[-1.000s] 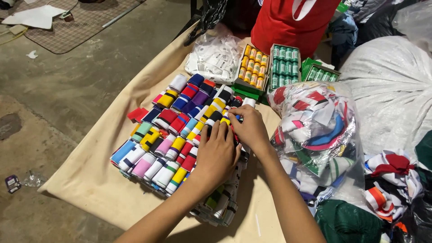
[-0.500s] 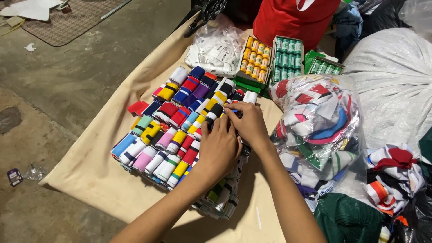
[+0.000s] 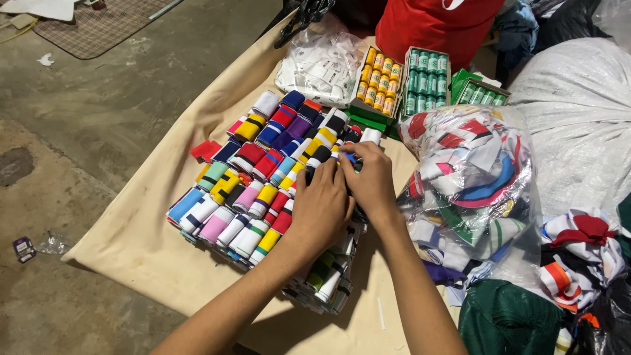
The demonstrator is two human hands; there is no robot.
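Rolls [image 3: 243, 190] of striped ribbing lie packed in rows on the cloth [image 3: 138, 236], toward its left edge. Your left hand [image 3: 321, 209] lies flat, fingers spread, on the rows' right end. Your right hand [image 3: 371, 181], touching it, pinches a roll [image 3: 351, 158] at the block's far right corner. Thread boxes [image 3: 401, 82] line the far edge; a bag [image 3: 473, 190] of scraps sits right.

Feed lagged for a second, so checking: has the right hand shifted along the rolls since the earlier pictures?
No. The right hand sits at the same spot on the coloured rolls, fingertips just below the box of yellow spools; only the camera drifted slightly.
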